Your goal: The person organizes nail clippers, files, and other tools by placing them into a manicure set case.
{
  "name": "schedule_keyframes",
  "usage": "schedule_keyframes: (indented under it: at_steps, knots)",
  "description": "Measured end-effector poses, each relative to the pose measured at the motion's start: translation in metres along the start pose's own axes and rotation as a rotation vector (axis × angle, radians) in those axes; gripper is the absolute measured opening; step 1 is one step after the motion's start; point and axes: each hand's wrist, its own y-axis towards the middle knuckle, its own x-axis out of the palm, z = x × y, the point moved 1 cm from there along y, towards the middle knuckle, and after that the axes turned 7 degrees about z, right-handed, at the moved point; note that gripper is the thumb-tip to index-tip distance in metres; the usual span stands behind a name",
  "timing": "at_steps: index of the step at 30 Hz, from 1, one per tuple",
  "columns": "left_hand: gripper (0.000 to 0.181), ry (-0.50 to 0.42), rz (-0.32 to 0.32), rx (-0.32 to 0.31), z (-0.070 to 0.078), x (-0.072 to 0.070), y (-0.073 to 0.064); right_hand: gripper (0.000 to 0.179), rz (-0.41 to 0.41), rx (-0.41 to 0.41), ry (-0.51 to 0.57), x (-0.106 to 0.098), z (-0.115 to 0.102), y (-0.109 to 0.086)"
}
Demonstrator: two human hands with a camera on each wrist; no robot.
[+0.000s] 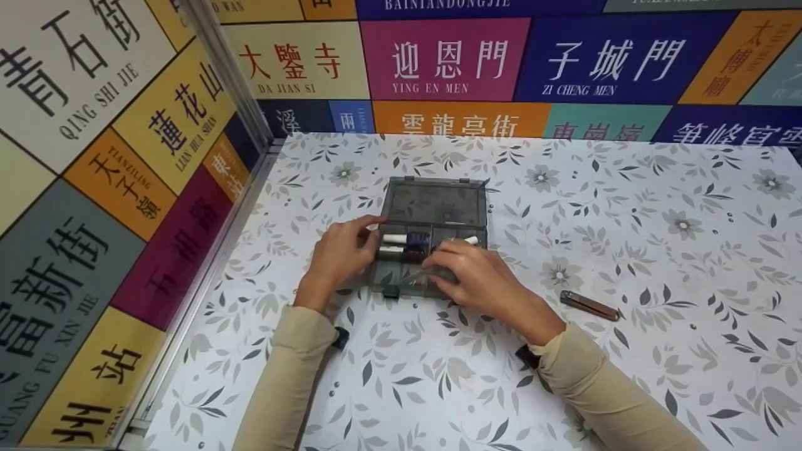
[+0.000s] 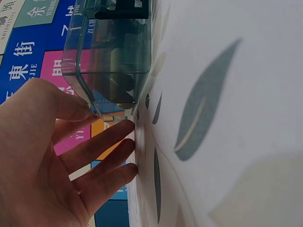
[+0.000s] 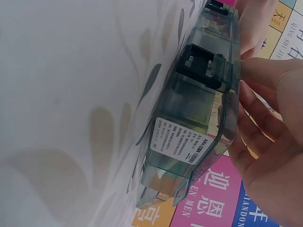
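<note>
A clear grey plastic compartment box (image 1: 407, 289) lies on the table, its lid (image 1: 437, 202) laid back away from me. Short cylinders (image 1: 395, 239), white at one end and dark at the other, lie in an upper-left compartment. At the box's left side my left hand (image 1: 341, 254) touches the wall with its fingers extended; in the left wrist view the thumb is at the box's corner. Over the front right compartments, my right hand (image 1: 473, 272) pinches a slim grey object (image 1: 423, 274) of unclear kind. A white piece (image 1: 471, 240) shows just beyond its fingers.
To the right of the box lies a folded pocketknife (image 1: 590, 305) with a brown handle. A leaf-patterned cloth (image 1: 689, 263) covers the table. Panels with large printed lettering (image 1: 445, 59) stand along the back and left edges. A label (image 3: 179, 141) is on the box's front wall.
</note>
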Motion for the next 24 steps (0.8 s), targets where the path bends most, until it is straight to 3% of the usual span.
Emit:
schedule_keyframes:
  at_steps: [10,24]
  knots:
    - [0.038,-0.001,0.005,0.009,0.000,0.000,0.000,0.019,-0.023,0.014,0.023,-0.005,0.005,-0.006]
    - [0.038,-0.011,-0.002,0.000,-0.001,0.001,-0.001,0.025,0.046,0.083,-0.039,-0.048,0.040,-0.040]
